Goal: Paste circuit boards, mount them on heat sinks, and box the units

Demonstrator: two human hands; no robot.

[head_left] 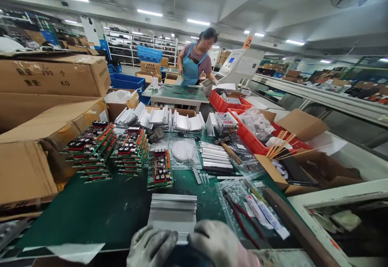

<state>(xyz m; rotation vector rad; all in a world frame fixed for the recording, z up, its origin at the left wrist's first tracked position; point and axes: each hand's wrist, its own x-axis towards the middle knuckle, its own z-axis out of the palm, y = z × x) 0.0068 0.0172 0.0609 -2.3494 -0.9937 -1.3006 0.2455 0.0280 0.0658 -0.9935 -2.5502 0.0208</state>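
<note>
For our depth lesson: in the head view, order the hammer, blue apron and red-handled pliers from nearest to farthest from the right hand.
From the right hand:
1. Red-handled pliers: just to its right.
2. Hammer: farther forward, right of the silver strips.
3. Blue apron: in the background.

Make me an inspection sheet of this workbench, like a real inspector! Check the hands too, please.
Surface: green tabletop, crowded toward the far side.
Main things: ridged silver metal piece near the front edge; circuit boards in three stacks beyond it.
Clutter: hammer, pliers and white tubes toward the right.
Hands: left hand and right hand, both gloved, at the metal piece's near edge; grip unclear.
Cables: nothing seen.
Surroundings: co-worker in a blue apron at another table; red bins to the right, cardboard boxes to the left.
</note>
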